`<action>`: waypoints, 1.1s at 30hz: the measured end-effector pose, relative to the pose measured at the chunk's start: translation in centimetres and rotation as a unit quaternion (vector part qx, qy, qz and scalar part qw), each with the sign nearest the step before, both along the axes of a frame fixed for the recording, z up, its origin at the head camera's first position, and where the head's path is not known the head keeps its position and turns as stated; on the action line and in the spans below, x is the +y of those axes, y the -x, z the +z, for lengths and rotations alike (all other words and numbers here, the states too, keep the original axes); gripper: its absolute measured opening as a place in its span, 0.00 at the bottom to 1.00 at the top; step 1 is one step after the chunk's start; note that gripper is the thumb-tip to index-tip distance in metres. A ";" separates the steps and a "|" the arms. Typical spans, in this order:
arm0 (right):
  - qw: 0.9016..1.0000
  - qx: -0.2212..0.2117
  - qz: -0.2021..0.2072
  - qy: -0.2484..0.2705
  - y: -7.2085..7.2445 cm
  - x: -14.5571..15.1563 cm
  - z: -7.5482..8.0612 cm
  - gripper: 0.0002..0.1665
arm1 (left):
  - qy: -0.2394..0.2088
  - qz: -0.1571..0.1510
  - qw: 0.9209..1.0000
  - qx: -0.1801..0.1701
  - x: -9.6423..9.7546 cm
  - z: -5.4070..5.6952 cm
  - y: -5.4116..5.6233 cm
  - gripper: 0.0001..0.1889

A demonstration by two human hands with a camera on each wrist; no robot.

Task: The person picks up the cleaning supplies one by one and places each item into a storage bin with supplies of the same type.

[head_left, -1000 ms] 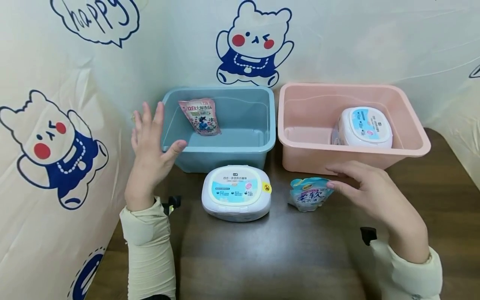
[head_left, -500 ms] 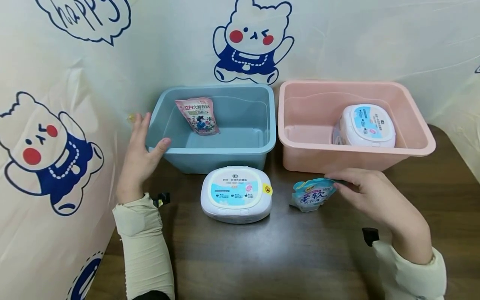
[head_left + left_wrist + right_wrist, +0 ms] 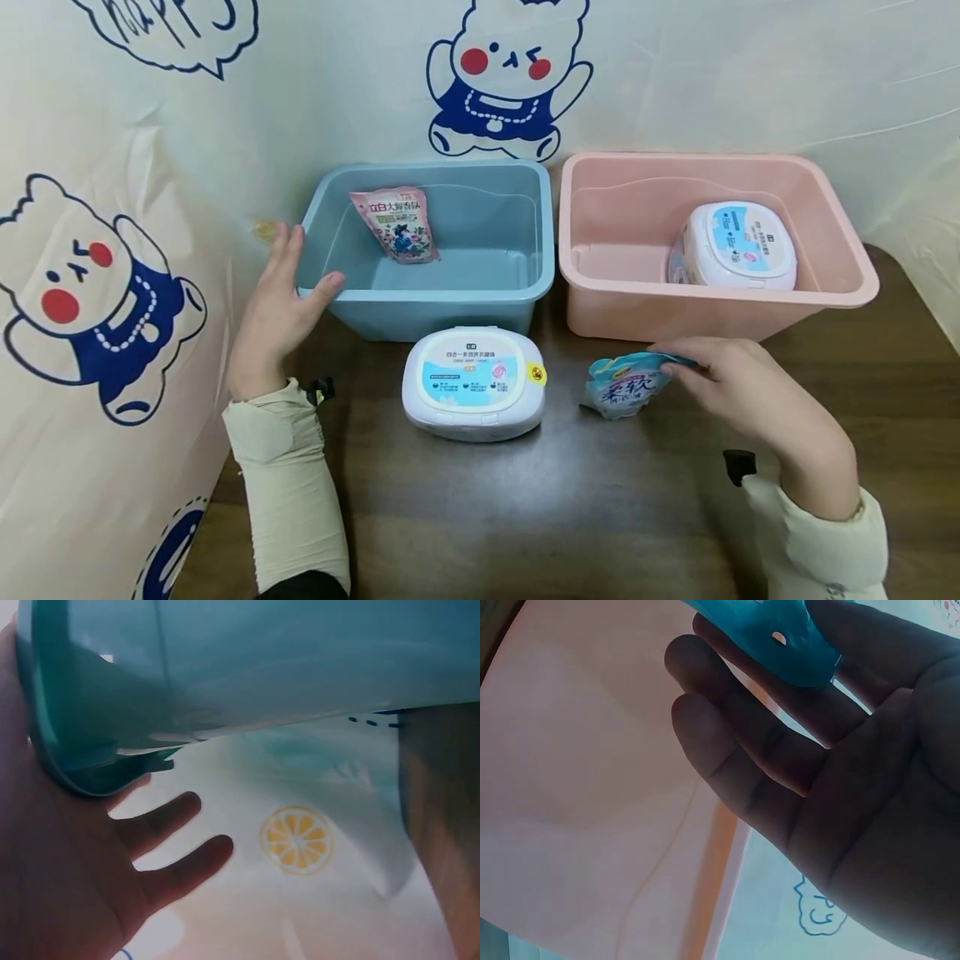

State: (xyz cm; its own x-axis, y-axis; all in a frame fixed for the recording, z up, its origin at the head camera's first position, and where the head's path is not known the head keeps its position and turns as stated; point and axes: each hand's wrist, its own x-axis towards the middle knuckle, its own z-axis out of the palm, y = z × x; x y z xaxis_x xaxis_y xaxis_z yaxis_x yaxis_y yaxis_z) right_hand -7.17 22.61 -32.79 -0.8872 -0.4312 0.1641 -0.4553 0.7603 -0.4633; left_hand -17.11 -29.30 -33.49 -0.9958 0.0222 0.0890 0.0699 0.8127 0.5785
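Observation:
My right hand [image 3: 757, 408] pinches the right corner of a small blue laundry detergent pouch [image 3: 624, 385] between thumb and fingers. The pouch's lower part is at the table, tilted toward that hand. In the right wrist view its blue corner [image 3: 791, 645] shows under the thumb, while the other fingers are loosely bent. At the far left, my left hand [image 3: 273, 321] rests against the left end of a blue bin [image 3: 442, 317], fingers straight and thumb near its front corner. The left wrist view shows the bin's rim [image 3: 45, 742] against the palm. A pink pouch [image 3: 399, 225] leans inside this bin.
A white lidded tub [image 3: 474, 383] with a blue label stands on the dark wooden table [image 3: 525, 517] before the blue bin. Right of that bin, a pink bin [image 3: 675, 312] holds a similar tub [image 3: 742, 246]. A printed cloth [image 3: 697, 75] hangs behind and at the left.
My left hand has moved left and slightly down, from in front of the blue bin's corner to its left end. The pouch in my right hand has tilted slightly to the right.

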 end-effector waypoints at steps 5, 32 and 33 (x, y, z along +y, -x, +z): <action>1.000 0.029 0.011 0.004 0.0 -0.3 0.0 0.19 | 0.027 -0.009 0.999 -0.031 -0.4 0.7 -0.3 0.48; 0.999 0.030 0.012 -0.007 -0.6 -1.0 0.2 0.16 | 0.132 -0.124 0.969 -0.168 -1.0 5.2 3.7 0.63; 0.999 0.030 0.012 -0.008 -0.6 -1.0 0.2 0.15 | 0.131 -0.123 0.970 -0.164 -1.0 5.1 3.8 0.63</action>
State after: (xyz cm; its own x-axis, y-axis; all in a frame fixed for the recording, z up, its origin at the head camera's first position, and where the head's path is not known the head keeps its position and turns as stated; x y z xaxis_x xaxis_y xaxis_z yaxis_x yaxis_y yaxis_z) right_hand -6.52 21.57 -32.54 -0.8658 -0.4546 0.2093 -0.4993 0.7562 -0.4228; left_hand -20.86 -30.29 -28.40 -0.9308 0.2426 -0.2734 0.1281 0.9171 0.3776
